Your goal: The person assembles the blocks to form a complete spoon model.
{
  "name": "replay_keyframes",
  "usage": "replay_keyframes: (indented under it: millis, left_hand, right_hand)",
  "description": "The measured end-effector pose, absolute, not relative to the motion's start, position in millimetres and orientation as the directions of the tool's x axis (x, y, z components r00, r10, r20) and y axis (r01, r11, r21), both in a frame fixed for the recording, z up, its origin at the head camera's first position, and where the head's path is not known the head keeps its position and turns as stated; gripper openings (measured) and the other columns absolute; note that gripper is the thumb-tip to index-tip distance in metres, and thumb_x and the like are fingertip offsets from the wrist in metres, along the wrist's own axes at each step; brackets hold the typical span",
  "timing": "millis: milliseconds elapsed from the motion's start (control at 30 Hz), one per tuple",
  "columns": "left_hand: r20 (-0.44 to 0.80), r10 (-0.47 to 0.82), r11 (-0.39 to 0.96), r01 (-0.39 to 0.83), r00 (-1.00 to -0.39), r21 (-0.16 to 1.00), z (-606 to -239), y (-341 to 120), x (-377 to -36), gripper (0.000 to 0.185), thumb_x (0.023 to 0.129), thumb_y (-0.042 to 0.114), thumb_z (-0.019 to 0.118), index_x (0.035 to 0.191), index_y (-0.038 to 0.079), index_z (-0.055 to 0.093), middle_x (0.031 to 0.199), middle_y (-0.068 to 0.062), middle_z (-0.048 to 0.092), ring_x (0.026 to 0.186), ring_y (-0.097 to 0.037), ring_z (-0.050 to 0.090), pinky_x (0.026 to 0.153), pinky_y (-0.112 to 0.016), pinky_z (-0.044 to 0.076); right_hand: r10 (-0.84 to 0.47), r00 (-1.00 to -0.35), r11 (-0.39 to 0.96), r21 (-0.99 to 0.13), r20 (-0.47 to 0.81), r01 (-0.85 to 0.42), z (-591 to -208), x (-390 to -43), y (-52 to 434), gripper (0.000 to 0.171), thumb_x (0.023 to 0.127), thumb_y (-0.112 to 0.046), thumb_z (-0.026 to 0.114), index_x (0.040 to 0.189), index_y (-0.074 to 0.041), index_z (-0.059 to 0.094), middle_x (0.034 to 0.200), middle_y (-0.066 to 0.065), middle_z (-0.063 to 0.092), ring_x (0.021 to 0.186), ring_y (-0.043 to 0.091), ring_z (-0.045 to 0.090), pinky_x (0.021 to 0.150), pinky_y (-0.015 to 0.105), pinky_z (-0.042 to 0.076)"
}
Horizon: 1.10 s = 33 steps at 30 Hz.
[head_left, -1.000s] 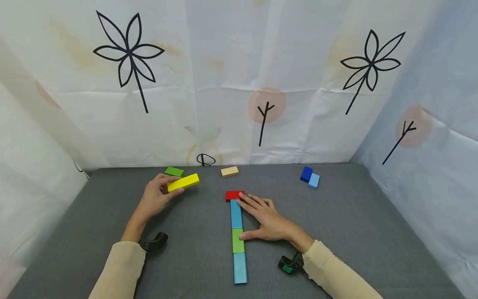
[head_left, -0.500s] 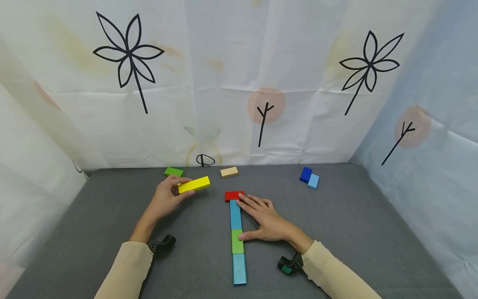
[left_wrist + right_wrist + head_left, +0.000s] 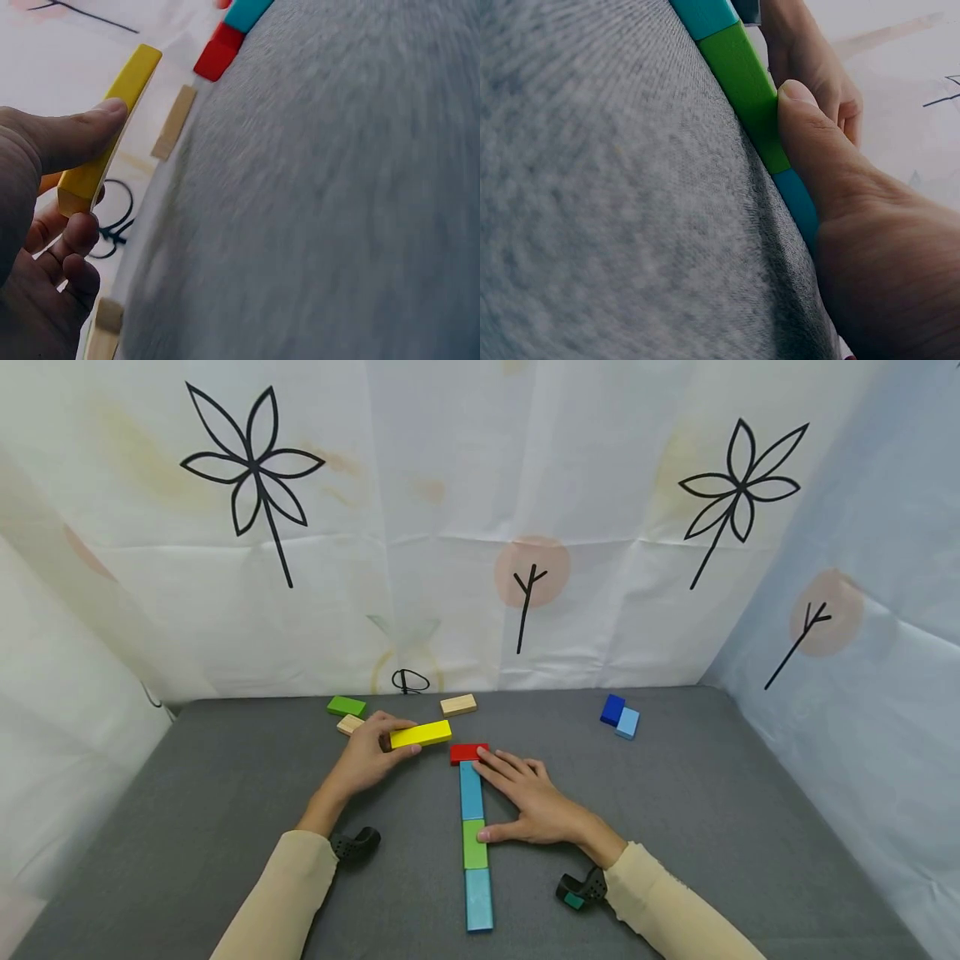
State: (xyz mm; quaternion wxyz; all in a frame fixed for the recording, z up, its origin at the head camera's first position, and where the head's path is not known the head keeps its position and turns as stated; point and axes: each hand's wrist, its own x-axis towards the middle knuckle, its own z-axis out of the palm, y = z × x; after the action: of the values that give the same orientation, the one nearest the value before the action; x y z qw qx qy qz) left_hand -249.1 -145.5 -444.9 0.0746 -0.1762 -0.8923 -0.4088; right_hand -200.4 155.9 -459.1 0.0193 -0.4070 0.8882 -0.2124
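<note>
Head view: a line of blocks ending at the red block lies built, right hand flat against it; left hand pinches the yellow block just left of it, not yet placed

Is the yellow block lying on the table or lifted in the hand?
Lifted. The left hand pinches the yellow block between thumb and fingers; the left wrist view shows it clear of the grey table.

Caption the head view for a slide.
Left hand holds a yellow block near the red block; right hand steadies the block line.
</note>
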Motion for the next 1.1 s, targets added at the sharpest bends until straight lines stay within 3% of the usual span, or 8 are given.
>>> replay_keyframes:
  millis: [567, 1100]
  left_hand:
    - [0.236, 0.343, 0.606, 0.406, -0.909, 0.684, -451.1, -97.5, -276.5, 0.035, 0.084, 0.027, 0.072, 0.115, 0.012, 0.067, 0.100, -0.005, 0.055, 0.073, -0.018, 0.044, 0.064, -0.031, 0.038]
    - [0.156, 0.439, 0.594, 0.416, -0.885, 0.689, -450.9, -87.3, -280.2, 0.032, 0.090, 0.022, 0.065, 0.119, 0.009, 0.065, 0.098, -0.005, 0.054, 0.070, -0.017, 0.044, 0.062, -0.030, 0.037]
  right_hand:
    - [-0.736, -0.660, 0.572, -0.384, 0.152, -0.725, -455.3, -201.1, 156.3, 0.092, 0.082, -0.066, 0.055, 0.151, -0.018, 0.019, 0.157, 0.002, 0.011, 0.140, 0.028, 0.015, 0.099, 0.054, 0.017]
    - [-0.734, -0.664, 0.574, -0.394, 0.142, -0.718, -456.0, -199.3, 155.3, 0.091, 0.082, -0.065, 0.055, 0.151, -0.018, 0.019, 0.157, 0.002, 0.010, 0.140, 0.028, 0.015, 0.099, 0.055, 0.017]
